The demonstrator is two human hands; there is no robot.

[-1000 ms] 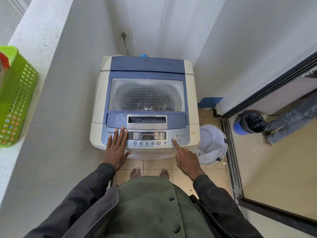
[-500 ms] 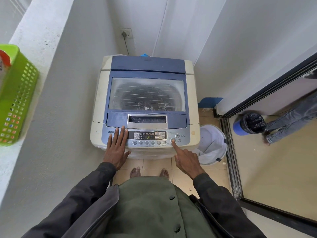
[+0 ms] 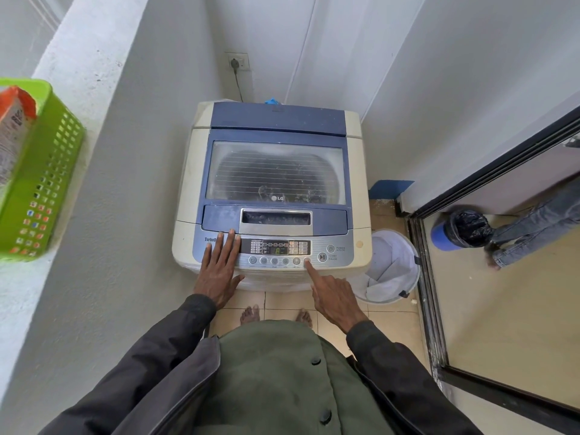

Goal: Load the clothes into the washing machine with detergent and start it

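Note:
The top-loading washing machine (image 3: pixel 201 183) stands in the corner with its blue lid (image 3: pixel 276 120) closed; dark clothes show dimly through the glass window. My left hand (image 3: pixel 219 268) lies flat, fingers straight, on the left end of the control panel (image 3: pixel 342 255). On my right hand (image 3: pixel 332 296) the index finger is stretched out. Its tip presses the rightmost small round button (image 3: pixel 307 261), just left of the start/pause button (image 3: pixel 322 257). The panel display is lit. An orange detergent box (image 3: pixel 12 120) stands in a green basket (image 3: pixel 47 189) on the left ledge.
A white laundry hamper (image 3: pixel 392 268) stands on the tiled floor right of the machine. The plug sits in the wall socket (image 3: pixel 237 61) behind it. A sliding door frame (image 3: pixel 430 293) runs along the right. Beyond it stand a bin (image 3: pixel 461 229) with a black bag and another person's legs (image 3: pixel 533 227).
My right index finger has shifted left from the start/pause button to the small round button beside it. The left hand has stayed flat on the panel.

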